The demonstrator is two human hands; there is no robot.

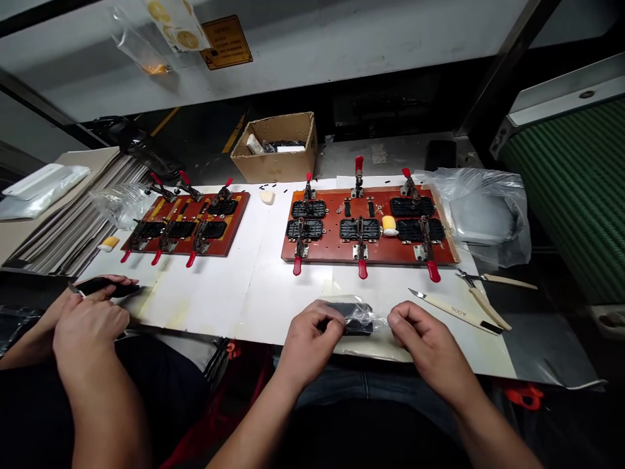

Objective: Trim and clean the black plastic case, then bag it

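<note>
Near the front edge of the table, my left hand (pixel 312 339) pinches a crumpled clear plastic bag (pixel 361 311). My right hand (pixel 427 335) has thumb and forefinger closed on the other end of that plastic. A dark flat rectangular part (pixel 359 329) shows under the plastic; whether it lies inside or beneath the bag I cannot tell. Beyond my hands stands a red-brown fixture board (pixel 333 246) with red-handled toggle clamps (pixel 362 268) and several black plastic frames (pixel 360 228) on it. A yellow-and-white roll (pixel 389 226) sits between two of the frames.
Right of my hands lie a craft knife (pixel 454 311) and pliers (pixel 488 303). Plastic bags (pixel 483 215) rest behind them. At left, a co-worker's hands (pixel 92 319) hold a dark part and a blade beside a second fixture board (pixel 234 231). A cardboard box (pixel 280 166) stands behind.
</note>
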